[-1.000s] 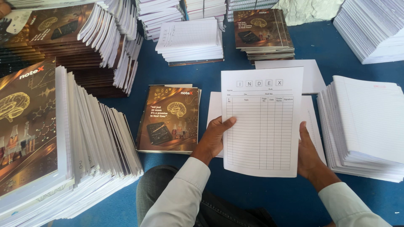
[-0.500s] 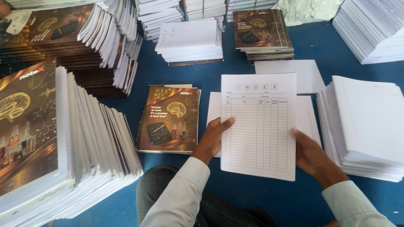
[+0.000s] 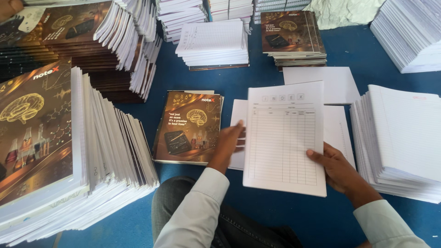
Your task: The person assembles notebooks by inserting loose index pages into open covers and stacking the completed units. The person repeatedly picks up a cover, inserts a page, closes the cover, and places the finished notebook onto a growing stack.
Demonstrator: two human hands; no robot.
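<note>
We see the right hand [image 3: 337,167] pinching the ruled index sheet [image 3: 285,138]; the left hand [image 3: 228,144], seemingly empty and spread, hovers beside the brown-covered notebook [image 3: 188,126].

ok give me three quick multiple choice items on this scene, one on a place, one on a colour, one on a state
1. Where does the brown-covered notebook by the left hand lie?
A. left of the white ruled index sheet
B. right of it
C. on top of it

2. What colour is the table surface?
A. red
B. blue
C. green

3. How does the right hand stand?
A. empty and clear of everything
B. gripping the index sheet's right edge
C. resting on a stack

Answers: 1 A, the notebook sits on the sheet's left; 2 B, blue shows between the stacks; 3 B, thumb lies over the sheet's edge.
</note>
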